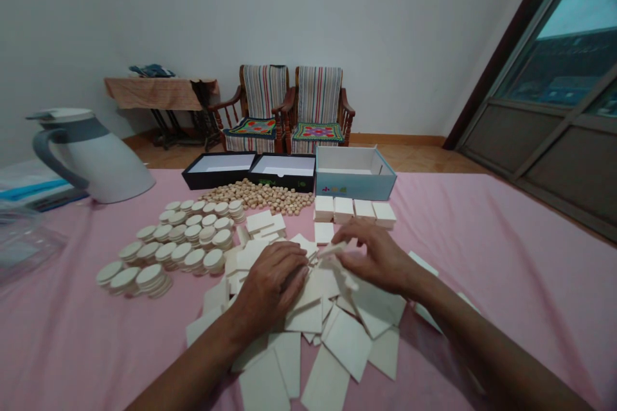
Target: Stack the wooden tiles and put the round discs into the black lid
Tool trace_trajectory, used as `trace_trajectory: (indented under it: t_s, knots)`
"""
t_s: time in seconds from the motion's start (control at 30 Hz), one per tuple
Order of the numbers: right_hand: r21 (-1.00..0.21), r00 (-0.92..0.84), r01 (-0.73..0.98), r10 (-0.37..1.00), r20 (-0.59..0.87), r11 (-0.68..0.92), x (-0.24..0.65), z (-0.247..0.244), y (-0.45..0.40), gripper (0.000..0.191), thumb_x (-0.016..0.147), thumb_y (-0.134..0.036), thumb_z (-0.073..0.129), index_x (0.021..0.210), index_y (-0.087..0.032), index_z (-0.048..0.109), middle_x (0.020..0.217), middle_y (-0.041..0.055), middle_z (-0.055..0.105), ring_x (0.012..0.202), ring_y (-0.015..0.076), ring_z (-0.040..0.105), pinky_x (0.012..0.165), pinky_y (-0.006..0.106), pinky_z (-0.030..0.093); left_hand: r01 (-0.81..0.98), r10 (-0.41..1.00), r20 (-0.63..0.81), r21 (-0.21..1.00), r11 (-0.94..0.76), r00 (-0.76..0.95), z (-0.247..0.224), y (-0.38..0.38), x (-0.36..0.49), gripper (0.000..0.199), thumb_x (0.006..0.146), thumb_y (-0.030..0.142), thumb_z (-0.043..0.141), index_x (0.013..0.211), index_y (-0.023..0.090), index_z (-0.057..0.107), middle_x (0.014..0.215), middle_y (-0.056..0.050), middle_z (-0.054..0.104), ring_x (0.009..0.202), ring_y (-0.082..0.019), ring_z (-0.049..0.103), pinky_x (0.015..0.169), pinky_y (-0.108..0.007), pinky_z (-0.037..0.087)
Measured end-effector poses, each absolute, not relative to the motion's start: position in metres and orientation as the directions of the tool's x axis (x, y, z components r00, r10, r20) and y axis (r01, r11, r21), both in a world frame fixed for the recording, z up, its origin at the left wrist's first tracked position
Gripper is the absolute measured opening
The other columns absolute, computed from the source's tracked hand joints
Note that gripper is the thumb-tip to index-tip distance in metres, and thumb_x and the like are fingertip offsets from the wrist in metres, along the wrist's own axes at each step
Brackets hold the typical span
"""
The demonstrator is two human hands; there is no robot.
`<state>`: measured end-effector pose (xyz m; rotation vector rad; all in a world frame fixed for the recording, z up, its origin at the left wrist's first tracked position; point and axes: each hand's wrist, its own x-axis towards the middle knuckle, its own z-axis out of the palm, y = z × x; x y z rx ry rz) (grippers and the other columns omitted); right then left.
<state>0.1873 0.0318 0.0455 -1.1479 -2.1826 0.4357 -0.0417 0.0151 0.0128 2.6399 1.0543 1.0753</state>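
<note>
At centre frame, the right hand is pinching a thin, pale wooden tile lengthwise toward the left hand, whose curled fingers, hold unclear, are resting over flat cream wooden squares.

Two hands work over a loose heap of thin pale square tiles on a pink-covered surface. The left hand lies palm down on the heap; the right hand pinches a pale piece between thumb and fingers. Just beyond stand neat stacks of squares — in front of a light blue box. Two black boxes sit beside it, behind scattered small wooden beads. Stacked round discs fill the left — with a white-and-grey jug farther back. Two striped chairs stand by the wall.
</note>
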Motion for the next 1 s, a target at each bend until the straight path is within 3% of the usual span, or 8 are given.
trace_trajectory:
  t_s: [0.1, 0.23, 0.33, 0.43, 0.5, 0.77, 0.83, 1.0]
  knots:
    - [-0.455, -0.362, 0.718, 0.841, 0.401, 0.527, 0.188, 0.04, 0.05, 0.011, 0.084, -0.021, 0.055, 0.083, -0.019, 0.065, 0.083, 0.0048, 0.064, 0.078, 0.0178, 0.053, 0.071, 0.03, 0.039, 0.558, 0.634, 0.578, 0.337, -0.758, 0.513, 0.012, 0.015, -0.042, 0.016, 0.087, 0.014, 0.051, 0.097, 0.017, 0.063, 0.098, -0.008, 0.067, 0.099, -0.02, 0.059, 0.091, -0.04, 0.047]
    - [-0.18, -0.392, 0.858, 0.839, 0.377, 0.481, 0.177, 0.025, 0.065, 0.017, 0.089, -0.017, 0.049, 0.082, -0.018, 0.065, 0.083, 0.0076, 0.061, 0.083, 0.0196, 0.05, 0.071, 0.03, 0.037, 0.556, 0.635, 0.582, 0.341, -0.758, 0.509, 0.011, 0.016, -0.042, 0.016, 0.087, 0.014, 0.051, 0.097, 0.017, 0.062, 0.097, -0.008, 0.067, 0.099, -0.02, 0.058, 0.091, -0.039, 0.047]
    - [0.002, -0.435, 0.881, 0.808, 0.398, 0.473, 0.167, 0.017, 0.07, 0.017, 0.09, -0.015, 0.048, 0.084, -0.016, 0.064, 0.087, 0.0085, 0.06, 0.087, 0.0209, 0.048, 0.074, 0.03, 0.037, 0.551, 0.625, 0.59, 0.334, -0.765, 0.51, 0.01, 0.016, -0.042, 0.015, 0.087, 0.014, 0.052, 0.097, 0.017, 0.062, 0.097, -0.008, 0.067, 0.099, -0.02, 0.058, 0.091, -0.039, 0.047]
    - [0.084, -0.47, 0.875, 0.793, 0.387, 0.477, 0.162, 0.012, 0.071, 0.014, 0.088, -0.012, 0.05, 0.087, -0.014, 0.064, 0.09, 0.0096, 0.06, 0.088, 0.0215, 0.047, 0.076, 0.031, 0.037, 0.55, 0.624, 0.588, 0.332, -0.766, 0.515, 0.009, 0.016, -0.043, 0.016, 0.087, 0.013, 0.052, 0.098, 0.017, 0.062, 0.097, -0.007, 0.067, 0.099, -0.02, 0.058, 0.092, -0.039, 0.046]
    - [0.059, -0.486, 0.864, 0.798, 0.355, 0.5, 0.162, 0.011, 0.069, 0.012, 0.087, -0.014, 0.052, 0.084, -0.014, 0.064, 0.09, 0.0096, 0.061, 0.088, 0.0214, 0.048, 0.077, 0.032, 0.037, 0.552, 0.628, 0.582, 0.334, -0.764, 0.516, 0.009, 0.016, -0.043, 0.016, 0.087, 0.013, 0.052, 0.098, 0.017, 0.062, 0.097, -0.007, 0.067, 0.099, -0.02, 0.058, 0.092, -0.039, 0.046]
    - [-0.364, -0.394, 0.806, 0.882, 0.257, 0.466, 0.182, 0.018, 0.043, 0.018, 0.088, -0.024, 0.05, 0.084, -0.017, 0.066, 0.084, 0.0065, 0.062, 0.083, 0.018, 0.054, 0.074, 0.029, 0.04, 0.562, 0.639, 0.578, 0.341, -0.754, 0.507, 0.011, 0.016, -0.042, 0.015, 0.087, 0.014, 0.052, 0.098, 0.017, 0.062, 0.098, -0.007, 0.067, 0.099, -0.02, 0.057, 0.091, -0.039, 0.046]
    - [-0.399, -0.38, 0.812, 0.905, 0.191, 0.426, 0.183, 0.017, 0.033, 0.016, 0.084, -0.029, 0.056, 0.086, -0.016, 0.064, 0.085, 0.0064, 0.061, 0.082, 0.019, 0.054, 0.073, 0.03, 0.04, 0.56, 0.637, 0.58, 0.34, -0.756, 0.507, 0.011, 0.016, -0.042, 0.015, 0.086, 0.014, 0.052, 0.098, 0.017, 0.062, 0.098, -0.008, 0.067, 0.099, -0.021, 0.058, 0.09, -0.039, 0.047]
    - [-0.442, -0.422, 0.779, 0.893, 0.155, 0.445, 0.171, 0.012, 0.014, 0.038, 0.073, -0.026, 0.065, 0.109, -0.015, 0.058, 0.103, 0.01, 0.057, 0.098, 0.0234, 0.049, 0.084, 0.034, 0.04, 0.55, 0.631, 0.585, 0.342, -0.762, 0.51, 0.011, 0.016, -0.042, 0.016, 0.087, 0.013, 0.052, 0.098, 0.017, 0.062, 0.097, -0.007, 0.067, 0.098, -0.02, 0.058, 0.091, -0.039, 0.046]
